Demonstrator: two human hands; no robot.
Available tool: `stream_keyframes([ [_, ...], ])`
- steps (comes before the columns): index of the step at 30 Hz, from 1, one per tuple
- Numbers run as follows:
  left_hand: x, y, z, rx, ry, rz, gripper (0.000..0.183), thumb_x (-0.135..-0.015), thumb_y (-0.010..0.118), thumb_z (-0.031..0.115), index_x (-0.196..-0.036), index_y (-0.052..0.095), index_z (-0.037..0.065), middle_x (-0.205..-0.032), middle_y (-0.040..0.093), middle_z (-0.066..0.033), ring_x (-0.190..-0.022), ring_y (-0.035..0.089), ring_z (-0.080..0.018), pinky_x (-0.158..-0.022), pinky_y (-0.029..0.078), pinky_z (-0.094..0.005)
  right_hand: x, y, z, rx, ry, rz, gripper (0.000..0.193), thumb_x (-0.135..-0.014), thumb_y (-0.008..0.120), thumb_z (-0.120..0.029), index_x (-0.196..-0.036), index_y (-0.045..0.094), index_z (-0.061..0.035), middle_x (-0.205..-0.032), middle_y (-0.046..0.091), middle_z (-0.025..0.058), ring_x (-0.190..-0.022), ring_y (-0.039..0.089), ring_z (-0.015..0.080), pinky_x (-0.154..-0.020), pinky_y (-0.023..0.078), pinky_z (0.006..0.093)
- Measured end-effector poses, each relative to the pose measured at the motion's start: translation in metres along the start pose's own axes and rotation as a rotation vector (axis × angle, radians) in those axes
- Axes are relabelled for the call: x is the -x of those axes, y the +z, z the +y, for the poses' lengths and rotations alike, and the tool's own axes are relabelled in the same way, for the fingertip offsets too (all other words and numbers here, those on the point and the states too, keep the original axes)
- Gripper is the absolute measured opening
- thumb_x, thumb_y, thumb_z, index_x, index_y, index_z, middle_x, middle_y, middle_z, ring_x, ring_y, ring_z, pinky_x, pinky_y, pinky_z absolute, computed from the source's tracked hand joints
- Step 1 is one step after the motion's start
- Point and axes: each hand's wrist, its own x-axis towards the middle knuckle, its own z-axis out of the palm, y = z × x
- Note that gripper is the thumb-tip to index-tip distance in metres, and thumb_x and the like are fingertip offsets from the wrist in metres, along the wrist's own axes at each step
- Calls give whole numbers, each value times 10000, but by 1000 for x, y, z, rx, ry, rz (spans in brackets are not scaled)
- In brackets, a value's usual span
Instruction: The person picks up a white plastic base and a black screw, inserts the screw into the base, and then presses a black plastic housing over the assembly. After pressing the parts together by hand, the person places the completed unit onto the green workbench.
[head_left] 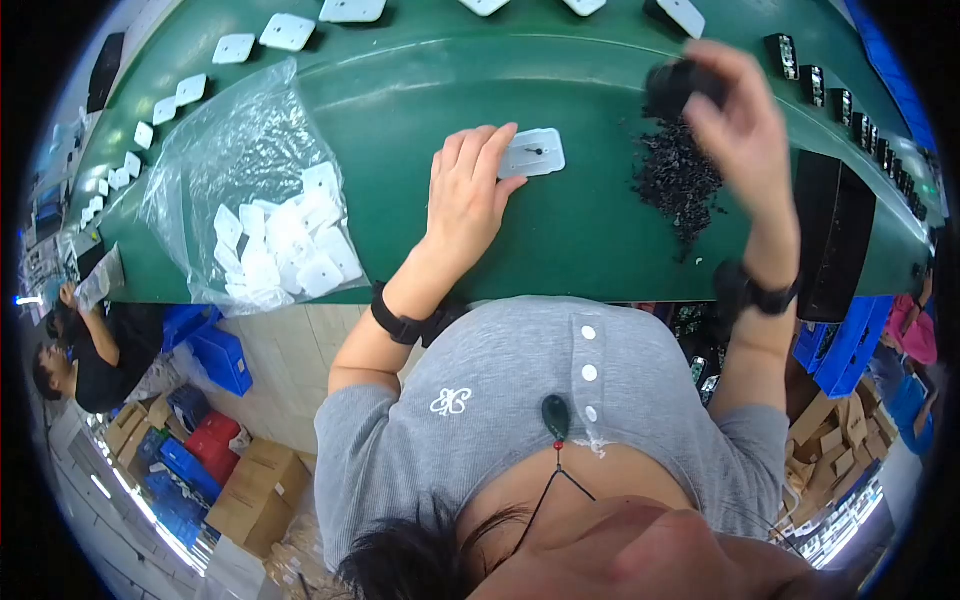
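Our left hand (466, 190) lies flat, fingers spread, pinning a white plate (533, 153) to the green belt (420, 80). Our right hand (735, 115) is raised, clamped on a black part (678, 84), over a black pile (678, 180).

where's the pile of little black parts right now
In the head view the pile of black parts lies on the green table, right of the white pad, just below the raised right hand.

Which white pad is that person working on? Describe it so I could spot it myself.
On the green belt, look just left of the loose black heap. The white pad lies under the left hand fingertips, alone, with a small dark part at its centre.
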Motion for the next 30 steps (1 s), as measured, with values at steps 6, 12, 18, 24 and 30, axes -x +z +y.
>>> stream_keyframes([
  [6, -7, -8, -1, 97, 84, -63, 570, -734, 730, 75, -1269, 535, 83, -1160, 584, -98, -1078, 529, -301, -897, 418, -410, 108, 75, 22, 266, -167, -196, 507, -723, 664, 79, -1195, 514, -29, -1199, 557, 164, -1124, 552, 331, -971, 443, 394],
  [12, -2, -7, 4, 65, 195, -105, 572, -728, 723, 74, -1266, 531, 87, -1154, 585, -68, -1099, 531, -265, -909, 417, -404, 122, 77, 15, 511, -165, -224, 522, -736, 705, 72, -1229, 569, -33, -1228, 569, 164, -1113, 572, 323, -937, 475, 391],
  [18, 6, -14, -7, 322, 110, -46, 528, -774, 627, -36, -1283, 544, 81, -1255, 586, -85, -1146, 549, -281, -958, 425, -396, 84, 81, 13, 493, -281, -105, 484, -759, 701, 55, -1222, 590, -38, -1231, 591, 151, -1126, 584, 306, -958, 477, 370],
  [24, 13, -13, -11, 336, 136, -77, 497, -805, 501, -88, -1271, 568, 74, -1319, 573, -82, -1204, 543, -279, -1002, 426, -396, 63, 95, 27, 525, -320, -193, 475, -767, 695, 40, -1224, 592, -40, -1222, 593, 144, -1116, 586, 307, -945, 486, 368],
  [30, 18, -11, -14, 207, 171, -101, 504, -795, 503, -61, -1272, 578, 84, -1336, 565, -51, -1222, 535, -251, -992, 434, -381, 59, 96, 26, 560, -334, -243, 464, -758, 689, 53, -1206, 606, -37, -1217, 595, 141, -1106, 589, 304, -936, 492, 362],
])
